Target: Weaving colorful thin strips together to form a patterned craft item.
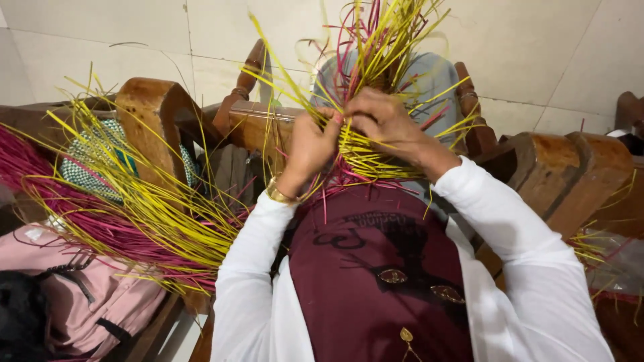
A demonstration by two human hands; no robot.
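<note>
Head view: no packages, labels or signs readable; only a dark printed figure on the maroon apron (382, 268) over white sleeves (255, 281). Two hands are in frame, both the person's own. Left hand (310, 144) is curled, fingers closed on yellow strips (365, 151) at the woven core, with one gold bangle (280, 195) at the wrist. Right hand (386, 121) is bent over the top of the same cluster, fingers clenched, pinching yellow and pink strips; whether the thumb is on them cannot be told. The two hands are almost touching. The weave sits just above the apron, against a grey-blue form (429, 80) on a wooden frame (258, 127), and loose strip ends fan upward past both hands. Strips come in two colours, yellow and pink, too many to count. One loose bundle (134, 214) of the same strips lies to the left, well apart from the hands, across a wooden block (151, 117). One pink backpack (80, 295) lies below the bundle at lower left. One green checked cloth (87, 167) sits behind the bundle. Another wooden block (570, 167) is at right, with a few stray strips near it.
</note>
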